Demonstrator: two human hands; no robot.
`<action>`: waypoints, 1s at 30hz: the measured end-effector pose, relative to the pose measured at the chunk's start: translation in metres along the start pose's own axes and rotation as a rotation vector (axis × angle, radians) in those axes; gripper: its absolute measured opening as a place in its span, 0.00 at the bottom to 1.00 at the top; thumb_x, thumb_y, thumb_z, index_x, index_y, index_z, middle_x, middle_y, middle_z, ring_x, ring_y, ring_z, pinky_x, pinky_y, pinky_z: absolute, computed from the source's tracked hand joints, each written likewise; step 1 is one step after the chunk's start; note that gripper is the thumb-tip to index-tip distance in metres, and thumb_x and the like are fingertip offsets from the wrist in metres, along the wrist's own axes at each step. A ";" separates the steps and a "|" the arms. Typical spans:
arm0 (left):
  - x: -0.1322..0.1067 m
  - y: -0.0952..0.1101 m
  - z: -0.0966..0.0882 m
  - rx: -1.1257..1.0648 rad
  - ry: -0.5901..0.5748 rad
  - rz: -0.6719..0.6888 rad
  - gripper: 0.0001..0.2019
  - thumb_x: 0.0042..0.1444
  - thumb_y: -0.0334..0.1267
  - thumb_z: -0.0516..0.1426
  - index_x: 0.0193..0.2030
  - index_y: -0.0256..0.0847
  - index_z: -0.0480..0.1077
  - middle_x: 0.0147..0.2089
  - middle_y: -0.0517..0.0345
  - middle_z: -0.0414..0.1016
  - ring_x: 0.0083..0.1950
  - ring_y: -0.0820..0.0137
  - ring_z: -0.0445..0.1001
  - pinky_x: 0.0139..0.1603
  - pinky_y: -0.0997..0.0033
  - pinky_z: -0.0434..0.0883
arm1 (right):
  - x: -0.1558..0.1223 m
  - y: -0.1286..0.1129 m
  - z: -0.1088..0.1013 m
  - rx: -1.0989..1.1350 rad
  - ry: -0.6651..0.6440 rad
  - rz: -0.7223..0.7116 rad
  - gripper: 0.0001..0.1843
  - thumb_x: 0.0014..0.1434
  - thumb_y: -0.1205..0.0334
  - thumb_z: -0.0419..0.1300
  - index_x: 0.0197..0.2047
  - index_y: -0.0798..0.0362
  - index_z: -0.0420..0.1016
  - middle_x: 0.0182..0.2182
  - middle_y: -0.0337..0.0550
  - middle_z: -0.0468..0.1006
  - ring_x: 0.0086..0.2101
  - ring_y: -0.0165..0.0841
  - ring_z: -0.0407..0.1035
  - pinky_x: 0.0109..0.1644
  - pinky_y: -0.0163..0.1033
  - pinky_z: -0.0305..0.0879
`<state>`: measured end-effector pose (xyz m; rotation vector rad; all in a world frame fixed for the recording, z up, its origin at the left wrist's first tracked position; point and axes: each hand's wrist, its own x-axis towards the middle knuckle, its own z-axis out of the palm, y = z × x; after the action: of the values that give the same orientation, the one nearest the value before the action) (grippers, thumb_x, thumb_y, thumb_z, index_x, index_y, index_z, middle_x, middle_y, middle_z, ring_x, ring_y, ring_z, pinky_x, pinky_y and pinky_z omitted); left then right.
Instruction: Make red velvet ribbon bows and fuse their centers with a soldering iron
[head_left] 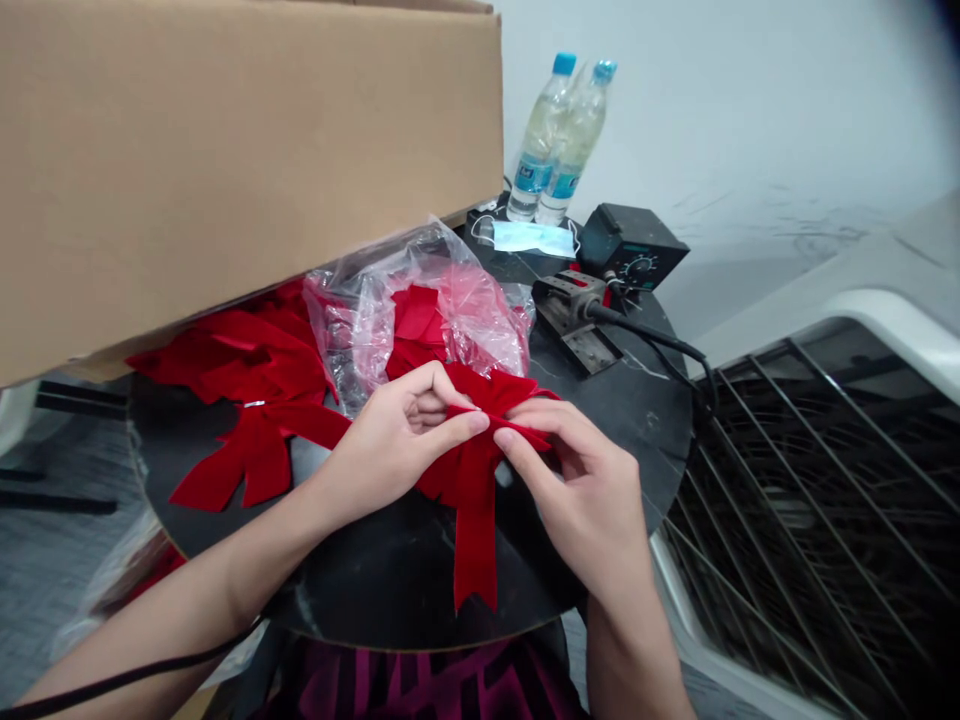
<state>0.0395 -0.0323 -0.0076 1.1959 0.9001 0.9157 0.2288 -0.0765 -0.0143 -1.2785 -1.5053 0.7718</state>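
Observation:
My left hand (405, 435) and my right hand (581, 480) both pinch the middle of a red velvet ribbon bow (472, 500) over a round black table (390, 580). Fingertips of the two hands nearly meet at the bow's knot. Its tails hang down toward me. Behind the hands lies a clear plastic bag (442, 300) with more red ribbon inside. A pile of finished red bows (240, 390) lies on the table to the left.
A large cardboard box (225, 150) overhangs the table at the left. Two water bottles (559, 140), a face mask (532, 238), a dark soldering station (637, 250) and its holder (574, 305) stand at the back. A metal grille (825, 500) lies right.

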 end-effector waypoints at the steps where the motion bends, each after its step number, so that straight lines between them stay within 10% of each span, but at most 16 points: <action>1: 0.001 0.000 0.000 -0.024 -0.027 -0.011 0.16 0.51 0.23 0.69 0.36 0.41 0.67 0.35 0.68 0.79 0.38 0.79 0.79 0.41 0.85 0.73 | -0.001 0.000 0.000 -0.005 0.012 -0.011 0.01 0.65 0.63 0.67 0.39 0.49 0.81 0.43 0.41 0.83 0.45 0.35 0.77 0.53 0.38 0.72; 30: -0.003 0.001 -0.004 0.087 0.171 0.045 0.09 0.48 0.28 0.72 0.31 0.40 0.77 0.38 0.61 0.86 0.40 0.71 0.84 0.44 0.80 0.79 | -0.003 0.005 0.015 0.340 0.069 0.227 0.02 0.58 0.62 0.72 0.35 0.49 0.84 0.34 0.37 0.85 0.36 0.31 0.79 0.43 0.34 0.75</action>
<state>0.0346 -0.0335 -0.0073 1.2300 1.0625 1.0359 0.2169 -0.0760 -0.0247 -1.2132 -1.1266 1.0693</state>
